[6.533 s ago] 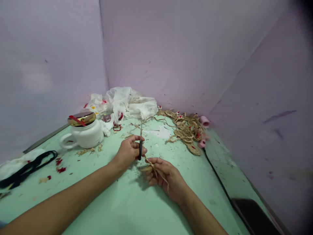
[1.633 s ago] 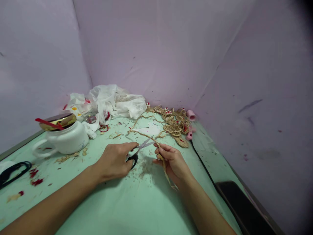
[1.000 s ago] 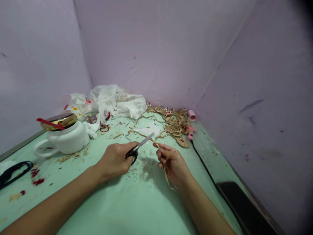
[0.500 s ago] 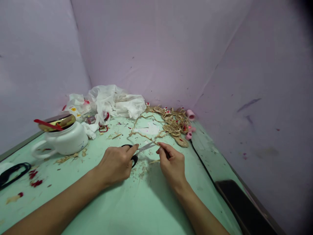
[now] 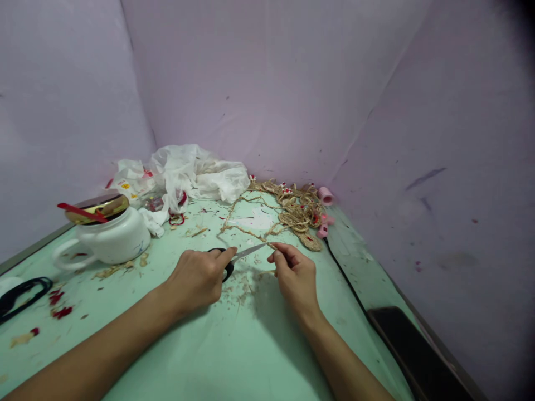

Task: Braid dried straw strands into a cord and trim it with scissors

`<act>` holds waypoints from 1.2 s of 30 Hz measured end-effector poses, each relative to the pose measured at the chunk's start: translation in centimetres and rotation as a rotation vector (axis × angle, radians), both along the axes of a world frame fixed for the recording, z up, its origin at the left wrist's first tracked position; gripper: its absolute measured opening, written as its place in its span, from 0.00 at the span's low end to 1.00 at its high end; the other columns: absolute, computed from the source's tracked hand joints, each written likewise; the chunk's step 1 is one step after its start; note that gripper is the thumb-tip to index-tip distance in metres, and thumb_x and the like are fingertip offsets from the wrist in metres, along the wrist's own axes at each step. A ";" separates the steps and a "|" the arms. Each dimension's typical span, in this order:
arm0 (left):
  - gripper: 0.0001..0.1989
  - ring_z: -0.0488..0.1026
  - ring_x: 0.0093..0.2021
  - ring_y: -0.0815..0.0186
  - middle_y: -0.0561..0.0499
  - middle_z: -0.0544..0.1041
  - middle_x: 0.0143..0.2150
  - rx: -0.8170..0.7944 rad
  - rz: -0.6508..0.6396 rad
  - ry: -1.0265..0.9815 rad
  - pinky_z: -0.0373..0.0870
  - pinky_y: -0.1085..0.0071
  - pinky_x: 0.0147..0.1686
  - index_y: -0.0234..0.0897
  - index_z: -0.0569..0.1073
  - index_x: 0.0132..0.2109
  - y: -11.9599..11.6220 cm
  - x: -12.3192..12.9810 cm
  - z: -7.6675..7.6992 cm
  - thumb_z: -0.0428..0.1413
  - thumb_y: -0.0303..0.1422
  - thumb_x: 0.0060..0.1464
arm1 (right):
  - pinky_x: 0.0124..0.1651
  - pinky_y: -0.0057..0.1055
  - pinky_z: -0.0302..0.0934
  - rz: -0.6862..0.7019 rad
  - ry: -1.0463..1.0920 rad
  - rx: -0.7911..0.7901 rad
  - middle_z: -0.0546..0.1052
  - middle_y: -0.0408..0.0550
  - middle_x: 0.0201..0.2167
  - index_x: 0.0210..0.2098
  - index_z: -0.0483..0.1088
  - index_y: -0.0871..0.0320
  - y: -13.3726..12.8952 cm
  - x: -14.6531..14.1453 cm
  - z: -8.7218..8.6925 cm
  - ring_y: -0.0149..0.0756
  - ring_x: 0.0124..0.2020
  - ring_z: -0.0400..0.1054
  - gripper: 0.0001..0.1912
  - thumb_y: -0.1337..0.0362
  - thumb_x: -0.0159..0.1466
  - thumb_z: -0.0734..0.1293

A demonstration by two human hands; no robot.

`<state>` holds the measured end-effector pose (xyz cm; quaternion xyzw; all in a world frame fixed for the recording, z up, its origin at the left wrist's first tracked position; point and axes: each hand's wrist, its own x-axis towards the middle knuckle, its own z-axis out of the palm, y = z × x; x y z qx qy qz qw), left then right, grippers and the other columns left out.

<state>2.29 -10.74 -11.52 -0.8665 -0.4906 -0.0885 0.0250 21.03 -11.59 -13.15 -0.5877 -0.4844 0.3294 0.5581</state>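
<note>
Black-handled scissors (image 5: 249, 252) are gripped in my left hand (image 5: 199, 278), their blades pointing right and nearly closed. The blade tips meet a thin strand of jute twine (image 5: 246, 231) beside my right fingertips. My right hand (image 5: 296, 275) pinches the twine between thumb and fingers. From there the twine runs back left in a loose loop, toward a heap of braided jute pieces (image 5: 298, 214) with red and white bits on it. Fibre scraps (image 5: 240, 295) lie on the table below the scissors.
At left stands a white mug (image 5: 119, 236) with a gold-rimmed lid and red stick on top. Crumpled white plastic (image 5: 200, 172) lies at the back. A pink device (image 5: 324, 227) with a black cord is right of the jute. A dark phone-like slab (image 5: 418, 351) sits front right.
The scissor blades, apart before, have closed together at the twine by my right fingertips. My right hand stays almost in place.
</note>
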 end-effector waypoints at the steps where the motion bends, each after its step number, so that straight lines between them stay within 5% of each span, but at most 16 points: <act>1: 0.22 0.71 0.32 0.66 0.50 0.75 0.34 -0.014 0.012 -0.043 0.61 0.73 0.29 0.43 0.63 0.51 0.0 0.0 0.2 0.44 0.28 0.47 | 0.22 0.25 0.54 0.007 0.063 -0.033 0.71 0.44 0.20 0.32 0.70 0.61 0.1 0.0 0.2 0.27 0.18 0.58 0.12 0.62 0.51 0.63; 8: 0.18 0.70 0.36 0.66 0.54 0.74 0.37 -0.052 0.128 -0.222 0.60 0.74 0.31 0.45 0.65 0.47 0.2 0.2 0.5 0.46 0.32 0.46 | 0.15 0.22 0.33 0.213 0.526 -0.349 0.56 0.34 0.11 0.22 0.66 0.63 0.3 0.2 0.9 0.18 0.12 0.41 0.14 0.56 0.46 0.67; 11: 0.17 0.70 0.35 0.65 0.54 0.74 0.36 -0.073 0.131 -0.187 0.59 0.73 0.29 0.45 0.65 0.46 0.2 0.3 0.3 0.46 0.33 0.46 | 0.15 0.21 0.34 0.314 0.576 -0.445 0.52 0.32 0.09 0.25 0.68 0.65 0.3 0.2 0.9 0.18 0.10 0.41 0.15 0.57 0.47 0.67; 17: 0.17 0.70 0.33 0.64 0.53 0.74 0.34 -0.090 0.091 -0.118 0.58 0.72 0.28 0.45 0.65 0.46 0.1 0.3 0.3 0.47 0.34 0.46 | 0.14 0.21 0.33 0.299 0.510 -0.386 0.70 0.42 0.20 0.30 0.70 0.64 0.3 0.1 1.0 0.17 0.12 0.46 0.14 0.61 0.46 0.68; 24: 0.19 0.70 0.36 0.63 0.51 0.74 0.36 -0.085 0.059 -0.067 0.60 0.71 0.31 0.45 0.64 0.48 -0.1 0.3 0.1 0.47 0.35 0.46 | 0.16 0.22 0.32 0.288 0.468 -0.369 0.65 0.40 0.16 0.26 0.72 0.65 0.5 0.5 0.7 0.18 0.13 0.41 0.15 0.57 0.48 0.66; 32: 0.21 0.70 0.37 0.61 0.50 0.73 0.37 -0.046 -0.004 -0.001 0.62 0.69 0.32 0.44 0.63 0.50 0.0 0.1 0.3 0.47 0.34 0.46 | 0.22 0.23 0.48 0.182 0.197 -0.215 0.69 0.41 0.15 0.26 0.72 0.63 0.8 0.6 0.2 0.23 0.16 0.55 0.11 0.61 0.45 0.68; 36: 0.23 0.70 0.37 0.60 0.50 0.73 0.38 -0.030 -0.014 0.026 0.62 0.68 0.31 0.43 0.62 0.52 0.1 0.1 0.1 0.46 0.33 0.45 | 0.26 0.24 0.52 0.234 0.130 -0.183 0.71 0.43 0.17 0.24 0.71 0.63 0.7 0.5 0.1 0.26 0.20 0.60 0.09 0.62 0.47 0.66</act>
